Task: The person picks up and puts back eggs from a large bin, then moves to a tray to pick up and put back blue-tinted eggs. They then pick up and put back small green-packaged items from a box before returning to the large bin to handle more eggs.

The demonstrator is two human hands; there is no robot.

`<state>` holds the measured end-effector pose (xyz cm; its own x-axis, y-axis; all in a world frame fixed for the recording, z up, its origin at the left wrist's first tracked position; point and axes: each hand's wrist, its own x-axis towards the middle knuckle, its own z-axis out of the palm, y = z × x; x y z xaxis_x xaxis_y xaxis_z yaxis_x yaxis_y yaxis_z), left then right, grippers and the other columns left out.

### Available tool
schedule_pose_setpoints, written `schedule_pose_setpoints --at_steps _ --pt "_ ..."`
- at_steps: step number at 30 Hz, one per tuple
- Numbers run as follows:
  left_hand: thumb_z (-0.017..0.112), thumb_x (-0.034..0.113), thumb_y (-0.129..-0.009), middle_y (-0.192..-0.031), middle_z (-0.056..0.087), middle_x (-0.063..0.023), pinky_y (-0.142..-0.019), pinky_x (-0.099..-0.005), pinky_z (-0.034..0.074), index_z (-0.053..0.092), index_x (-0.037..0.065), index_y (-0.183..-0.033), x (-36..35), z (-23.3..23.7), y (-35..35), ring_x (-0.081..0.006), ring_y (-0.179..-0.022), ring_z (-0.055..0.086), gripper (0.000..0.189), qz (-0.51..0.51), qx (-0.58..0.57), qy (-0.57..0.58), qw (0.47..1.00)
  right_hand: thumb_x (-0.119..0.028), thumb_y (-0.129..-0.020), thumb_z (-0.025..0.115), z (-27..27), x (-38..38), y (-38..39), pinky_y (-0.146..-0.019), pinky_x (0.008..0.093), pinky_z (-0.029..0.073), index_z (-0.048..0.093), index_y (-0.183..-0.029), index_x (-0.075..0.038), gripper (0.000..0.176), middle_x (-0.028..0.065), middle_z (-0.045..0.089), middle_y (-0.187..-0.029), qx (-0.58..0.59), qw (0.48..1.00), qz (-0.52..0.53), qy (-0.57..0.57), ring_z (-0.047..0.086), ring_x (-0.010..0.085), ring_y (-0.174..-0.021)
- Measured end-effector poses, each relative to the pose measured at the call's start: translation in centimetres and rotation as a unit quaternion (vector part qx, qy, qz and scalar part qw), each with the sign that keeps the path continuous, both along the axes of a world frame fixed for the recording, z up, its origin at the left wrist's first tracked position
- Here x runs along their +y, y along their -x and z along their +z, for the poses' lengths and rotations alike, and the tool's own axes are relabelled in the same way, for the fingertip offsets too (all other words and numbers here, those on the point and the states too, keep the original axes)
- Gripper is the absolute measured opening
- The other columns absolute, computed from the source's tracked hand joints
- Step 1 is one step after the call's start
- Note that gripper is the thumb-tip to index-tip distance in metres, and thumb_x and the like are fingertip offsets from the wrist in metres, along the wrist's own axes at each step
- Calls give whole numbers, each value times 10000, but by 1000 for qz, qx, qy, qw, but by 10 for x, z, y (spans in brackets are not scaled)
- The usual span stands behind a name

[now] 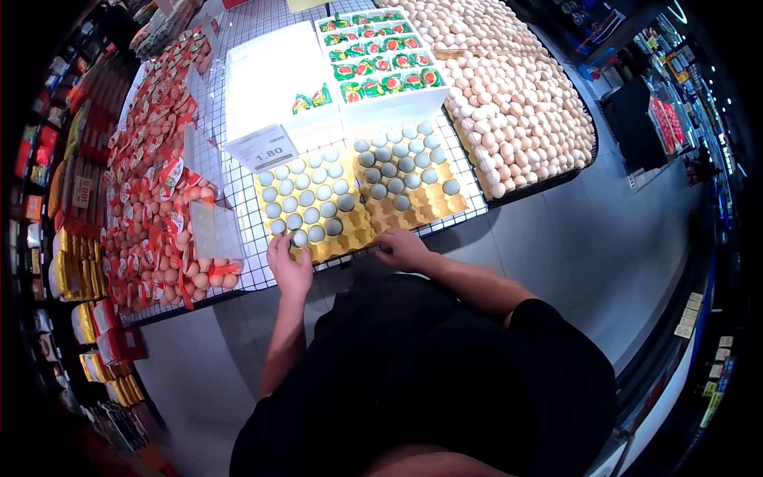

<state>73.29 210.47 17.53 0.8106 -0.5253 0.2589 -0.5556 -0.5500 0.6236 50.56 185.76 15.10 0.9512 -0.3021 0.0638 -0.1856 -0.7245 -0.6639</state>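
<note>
My left hand point(289, 269) is at the front left corner of a yellow egg tray point(342, 244), with fingers and thumb closed around a pale egg point(299, 238) in the front part of the tray. My right hand point(405, 250) is at the front edge of a second egg tray point(429, 203), its fingers curled on the rim near where the two trays meet. Both trays hold several pale bluish eggs, mostly toward the back, with bare cups along the front. The undersides of my fingers are hidden.
Behind the trays stand a price card point(269, 149) and white boxes point(395, 107) with green-and-red wrapped pieces. Brown eggs point(524, 119) are heaped at the right. Red-netted bags of eggs point(163, 207) lie left, beside a clear divider point(214, 230). Shelves flank both sides.
</note>
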Motion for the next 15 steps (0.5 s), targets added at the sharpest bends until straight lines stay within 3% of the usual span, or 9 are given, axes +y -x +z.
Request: schedule_pose_setpoints --at_steps 3,5,9,12,15 --pt "815 133 -910 -1472 577 -196 -1197 -525 441 679 55 -1374 -22 4 21 -430 -1410 537 490 -25 -29 13 999 -317 -942 821 -30 -11 80 -927 488 607 776 -1207 -107 341 133 761 -1085 90 990 -73 -84 751 365 -1042" --pt "817 96 -903 -1441 599 -200 -1185 -520 452 694 50 -1331 -44 16 41 -417 -1381 562 447 -54 -34 27 998 -370 -931 830 -96 -25 148 -969 485 606 775 -1272 -91 444 142 789 -1170 177 975 -112 -70 760 380 -1059" --pt "806 110 -901 -1403 625 -184 -1169 -518 455 703 59 -1311 -94 17 86 -412 -1338 574 426 -119 -30 22 992 -454 -966 790 -178 -43 315 -1091 477 584 753 -1397 -62 584 177 783 -1375 450 861 -196 -134 729 398 -1267" --pt "811 91 -888 -1297 691 -172 -1108 -501 501 712 60 -1273 -136 26 134 -407 -1254 626 399 -174 -24 20 984 -448 -976 763 -243 -55 464 -1141 472 563 783 -1352 -32 562 234 761 -1392 519 816 -224 -123 714 415 -1308" --pt "818 83 -883 -1192 732 -171 -1060 -485 537 718 53 -1232 -168 29 189 -407 -1180 671 364 -220 -20 19 975 -435 -986 745 -235 -56 568 -1164 475 547 803 -1300 -2 537 252 753 -1400 480 766 -371 -212 710 416 -1322"
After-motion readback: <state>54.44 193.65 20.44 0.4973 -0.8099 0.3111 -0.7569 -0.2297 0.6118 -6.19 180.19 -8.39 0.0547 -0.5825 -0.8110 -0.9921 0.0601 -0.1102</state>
